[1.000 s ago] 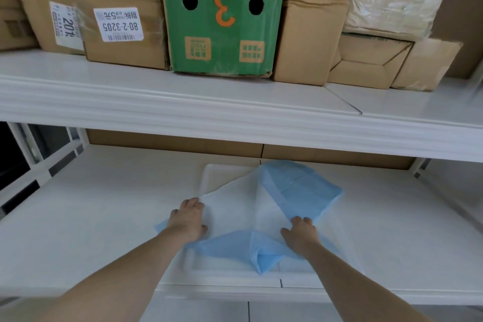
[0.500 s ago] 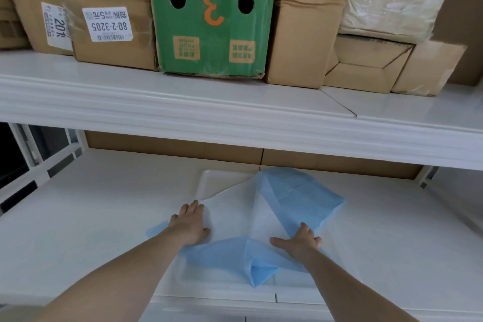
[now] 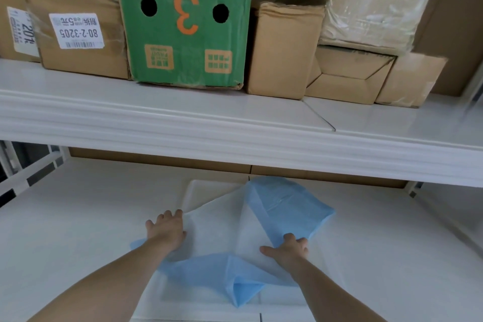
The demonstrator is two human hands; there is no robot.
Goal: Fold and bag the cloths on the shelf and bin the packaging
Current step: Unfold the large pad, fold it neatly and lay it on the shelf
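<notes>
Two hands lie palm-down on a cloth in the lower middle of the frame. On the left hand (image 3: 166, 230) the fingers (image 3: 164, 217) are fairly straight and held close together, pointing up the frame, their tips at the left edge of the cloth's white face. On the right hand (image 3: 288, 248) the thumb sticks out to the left over the white area, while the other fingers look bent at the knuckles, pressing on the edge of a blue fold; whether they pinch that fold cannot be told. Both bare forearms run down to the bottom edge of the frame.

The blue and white cloth (image 3: 222, 227) is spread flat on the lower shelf (image 3: 78, 217), with a blue flap turned over at its upper right, a blue band along its lower edge ending in a point at lower centre, and a small blue corner showing beside the left wrist. Under it lies a shallow white tray (image 3: 201, 187), visible above the left hand.

Across the middle of the frame runs the white upper shelf (image 3: 183, 117). On it stand a green box (image 3: 188, 55) printed with an orange 3, brown cardboard boxes (image 3: 78, 60) with white labels at upper left, and further brown cartons (image 3: 282, 52) at upper right.
</notes>
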